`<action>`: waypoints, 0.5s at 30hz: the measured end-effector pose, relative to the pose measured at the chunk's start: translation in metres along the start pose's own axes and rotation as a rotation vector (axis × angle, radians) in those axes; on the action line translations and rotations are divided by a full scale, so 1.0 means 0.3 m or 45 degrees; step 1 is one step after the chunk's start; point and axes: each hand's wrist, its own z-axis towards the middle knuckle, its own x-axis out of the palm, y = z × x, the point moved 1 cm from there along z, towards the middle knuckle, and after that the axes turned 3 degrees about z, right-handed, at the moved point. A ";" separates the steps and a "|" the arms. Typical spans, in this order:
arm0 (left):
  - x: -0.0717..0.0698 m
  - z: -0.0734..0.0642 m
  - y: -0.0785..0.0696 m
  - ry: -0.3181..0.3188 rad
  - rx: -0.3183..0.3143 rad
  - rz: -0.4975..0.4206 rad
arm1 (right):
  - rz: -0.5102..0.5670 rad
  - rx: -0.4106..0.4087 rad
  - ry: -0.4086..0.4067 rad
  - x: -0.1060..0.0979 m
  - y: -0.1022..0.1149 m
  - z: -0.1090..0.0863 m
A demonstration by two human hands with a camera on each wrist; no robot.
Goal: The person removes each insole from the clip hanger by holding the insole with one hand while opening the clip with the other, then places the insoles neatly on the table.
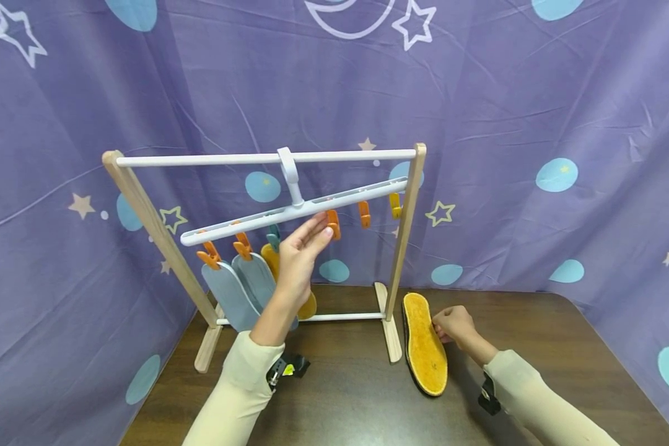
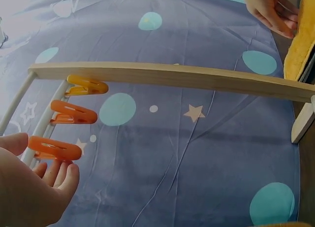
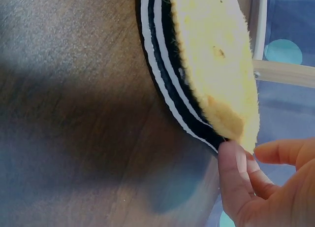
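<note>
My left hand (image 1: 303, 248) is raised under the white clip hanger (image 1: 345, 201), its fingers touching an orange clothespin (image 2: 56, 149); the thumb lies near the clip's hanger end. Whether it squeezes the clip does not show. My right hand (image 1: 454, 325) pinches the edge of a fuzzy yellow insole (image 1: 426, 353) at the table's right, between thumb and fingers. In the right wrist view the insole's dark side has white stripes. Two grey insoles (image 1: 228, 294) hang from orange clothespins at the hanger's left. Behind my left arm, a yellow insole (image 1: 308, 306) hangs partly hidden beneath a teal clothespin (image 1: 274, 237).
The hanger hooks, tilted, over the top bar (image 1: 201, 160) of a wooden rack (image 1: 407, 248). Another orange clothespin (image 1: 365, 214) and a yellow one (image 1: 395, 205) hang at its right. A purple curtain (image 1: 507, 155) stands behind the brown table (image 1: 345, 396).
</note>
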 end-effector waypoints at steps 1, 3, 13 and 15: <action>-0.002 -0.003 0.000 0.004 0.012 0.006 | 0.008 -0.012 -0.003 -0.003 0.002 -0.001; -0.007 -0.012 -0.003 0.009 0.030 0.010 | 0.022 -0.032 -0.012 -0.007 0.004 -0.001; -0.056 -0.060 -0.040 -0.172 0.281 0.075 | 0.045 -0.155 -0.077 -0.010 0.067 -0.022; -0.068 -0.066 -0.049 -0.225 0.346 0.077 | 0.081 -0.193 -0.090 -0.007 0.092 -0.028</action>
